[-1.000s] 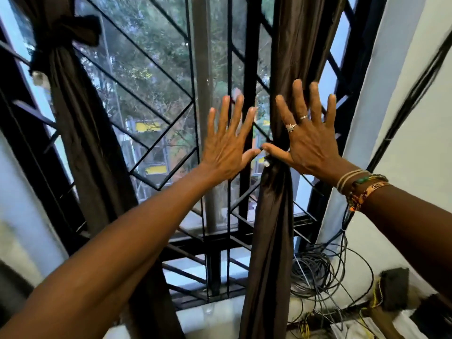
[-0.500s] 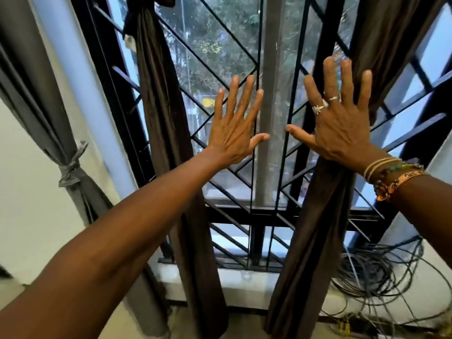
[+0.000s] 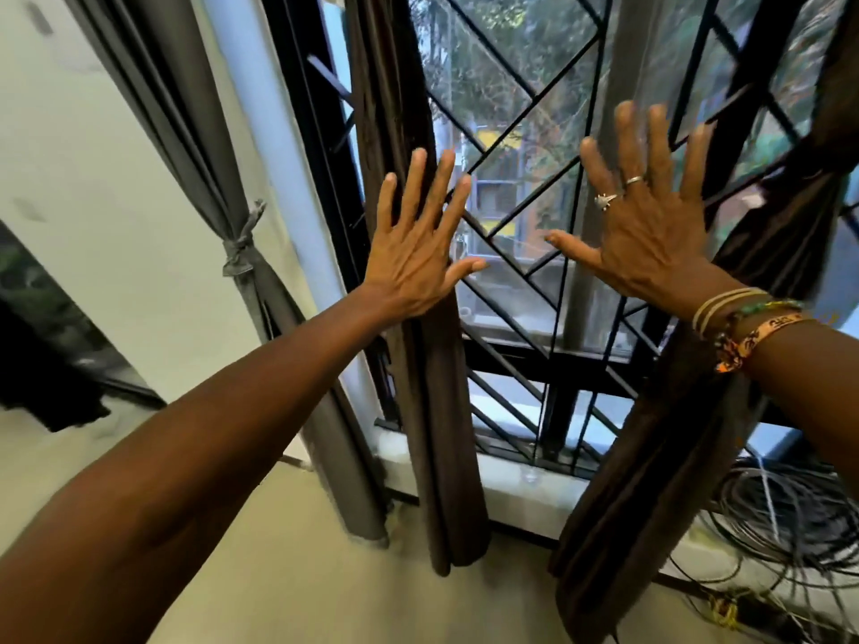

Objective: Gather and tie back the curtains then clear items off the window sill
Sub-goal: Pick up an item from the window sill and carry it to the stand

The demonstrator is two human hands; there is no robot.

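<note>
My left hand point(image 3: 416, 246) is held up flat with fingers spread, in front of the left dark brown curtain point(image 3: 432, 411), which hangs gathered in a narrow column. My right hand point(image 3: 650, 234), with rings and wrist bands, is also spread flat in front of the window bars. The right dark brown curtain point(image 3: 669, 467) hangs gathered and tied at the upper right. Both hands hold nothing. The white window sill point(image 3: 520, 485) runs below the bars between the two curtains; a small clear object point(image 3: 530, 476) sits on it.
A grey curtain point(image 3: 241, 253), tied with a knot, hangs on the left by the white wall. Black window bars point(image 3: 525, 346) cross the glass. A tangle of dark cables point(image 3: 790, 527) lies on the floor at the lower right.
The view has swung to the left and down, so the grey tied curtain and wall now fill the left. Both hands stay raised and spread, shifted away from the right curtain.
</note>
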